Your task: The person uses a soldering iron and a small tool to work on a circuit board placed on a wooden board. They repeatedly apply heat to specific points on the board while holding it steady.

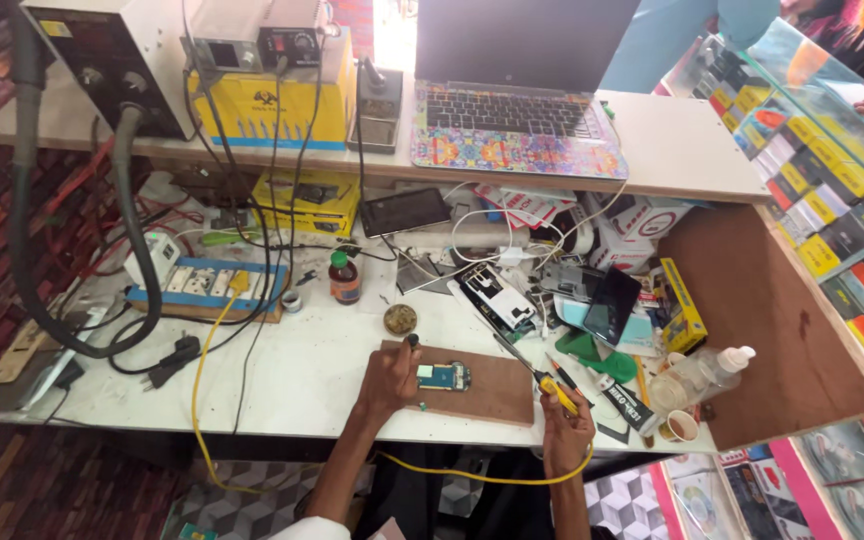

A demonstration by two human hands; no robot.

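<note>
A: Start nearest the body. The right hand [564, 432] is curled around a yellow-handled soldering iron [540, 375], fingers pressed together on the grip, its yellow cable [452, 475] looping back under the table edge. The tip points up and left, toward the board but well short of it.

B: And the left hand [388, 382]?

A: It rests on the wooden work block [487, 392], fingers pinched on a small dark-tipped tool [412, 342] held upright. The small blue circuit board [443, 377] lies flat on the block, just beside those fingers, to their right; whether they touch its edge, I cannot tell.

B: How would you handle the step well?

A: My judgement: keep the left wrist planted on the block so the board cannot slide, bring the iron in low from the right, and touch only the joint, briefly. The cable should stay slack.

B: Further out?

A: A small round tin [400, 319] sits just beyond the block, then a brown bottle [344, 279], an opened phone [497, 300] to the right, and on the shelf at the back a yellow box [277, 105] and a laptop [517, 100].
</note>
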